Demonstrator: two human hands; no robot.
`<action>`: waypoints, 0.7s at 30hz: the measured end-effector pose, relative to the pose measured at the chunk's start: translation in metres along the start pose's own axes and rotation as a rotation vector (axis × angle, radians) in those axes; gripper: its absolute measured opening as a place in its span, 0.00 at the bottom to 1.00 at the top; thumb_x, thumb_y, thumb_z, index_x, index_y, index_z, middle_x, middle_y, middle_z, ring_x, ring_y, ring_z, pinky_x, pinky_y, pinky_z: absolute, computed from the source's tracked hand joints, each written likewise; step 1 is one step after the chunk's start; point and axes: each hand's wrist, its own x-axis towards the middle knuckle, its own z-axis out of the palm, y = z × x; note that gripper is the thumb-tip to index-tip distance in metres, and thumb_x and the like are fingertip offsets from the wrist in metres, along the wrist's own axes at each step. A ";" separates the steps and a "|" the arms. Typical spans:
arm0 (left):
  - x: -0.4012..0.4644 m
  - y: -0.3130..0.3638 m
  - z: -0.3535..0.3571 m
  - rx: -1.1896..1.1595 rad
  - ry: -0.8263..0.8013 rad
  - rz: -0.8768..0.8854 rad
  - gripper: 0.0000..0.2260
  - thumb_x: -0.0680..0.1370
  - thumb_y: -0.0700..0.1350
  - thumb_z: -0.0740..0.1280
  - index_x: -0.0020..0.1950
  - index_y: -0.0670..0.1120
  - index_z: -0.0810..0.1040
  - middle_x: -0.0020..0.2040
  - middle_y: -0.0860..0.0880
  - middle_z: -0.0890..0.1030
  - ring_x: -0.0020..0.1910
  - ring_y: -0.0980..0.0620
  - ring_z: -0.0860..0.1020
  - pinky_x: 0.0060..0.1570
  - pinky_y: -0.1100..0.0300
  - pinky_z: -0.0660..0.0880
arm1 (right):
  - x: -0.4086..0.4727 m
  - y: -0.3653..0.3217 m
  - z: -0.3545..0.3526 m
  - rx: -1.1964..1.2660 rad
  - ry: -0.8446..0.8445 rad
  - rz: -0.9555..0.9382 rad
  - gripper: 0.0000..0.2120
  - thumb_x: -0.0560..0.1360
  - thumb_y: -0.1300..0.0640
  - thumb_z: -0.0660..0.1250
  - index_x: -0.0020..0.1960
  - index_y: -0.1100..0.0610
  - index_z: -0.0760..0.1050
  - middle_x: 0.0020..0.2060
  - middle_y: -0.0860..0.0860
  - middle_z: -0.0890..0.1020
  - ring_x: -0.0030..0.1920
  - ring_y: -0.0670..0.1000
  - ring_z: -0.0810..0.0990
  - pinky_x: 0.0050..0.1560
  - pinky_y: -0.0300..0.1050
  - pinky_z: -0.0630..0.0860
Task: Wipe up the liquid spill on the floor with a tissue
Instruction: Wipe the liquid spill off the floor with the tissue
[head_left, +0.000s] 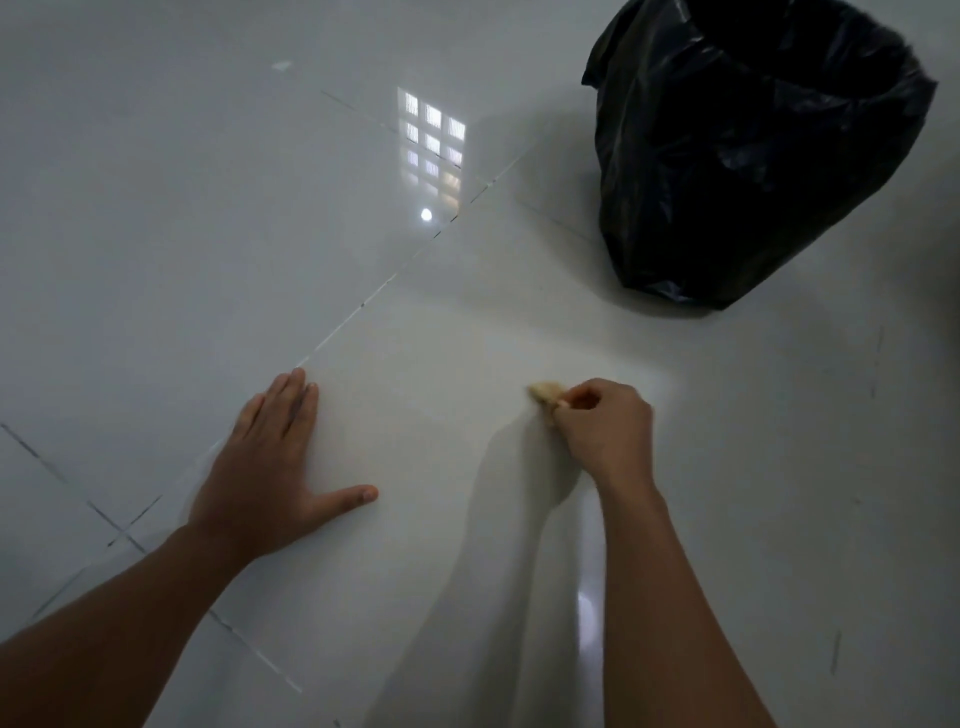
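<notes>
My right hand (605, 428) grips a small crumpled tissue (544, 392), yellowish and damp-looking, with its tip poking out past my curled fingers, at or just above the glossy white tile floor (441, 338). My left hand (270, 478) rests flat on the floor to the left, fingers straight and thumb spread out. I cannot make out any distinct puddle on the shiny tiles; only reflections and the shadow of my right arm show.
A bin lined with a black plastic bag (753, 156) stands at the upper right, beyond my right hand. Thin grout lines (363, 304) cross the floor diagonally. A window reflection (431, 140) glints on the tiles farther ahead.
</notes>
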 end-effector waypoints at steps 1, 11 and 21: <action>0.000 0.000 0.000 -0.005 0.002 -0.003 0.57 0.67 0.81 0.54 0.76 0.34 0.62 0.79 0.35 0.60 0.79 0.38 0.59 0.76 0.41 0.57 | 0.010 0.007 -0.006 -0.006 0.096 0.019 0.06 0.69 0.56 0.73 0.44 0.55 0.84 0.40 0.53 0.85 0.43 0.52 0.82 0.48 0.42 0.78; -0.002 0.004 -0.004 -0.016 -0.004 -0.007 0.56 0.68 0.80 0.53 0.77 0.34 0.61 0.79 0.35 0.59 0.79 0.39 0.57 0.77 0.42 0.56 | 0.029 -0.013 0.026 -0.217 0.010 -0.282 0.14 0.72 0.66 0.64 0.53 0.58 0.84 0.47 0.58 0.79 0.48 0.57 0.79 0.48 0.37 0.69; -0.003 0.005 -0.005 -0.022 -0.019 -0.016 0.59 0.66 0.82 0.53 0.77 0.34 0.60 0.79 0.36 0.59 0.80 0.40 0.56 0.77 0.42 0.54 | -0.033 -0.009 0.033 -0.145 -0.085 -0.323 0.08 0.70 0.57 0.70 0.48 0.52 0.85 0.43 0.53 0.83 0.46 0.52 0.81 0.48 0.40 0.75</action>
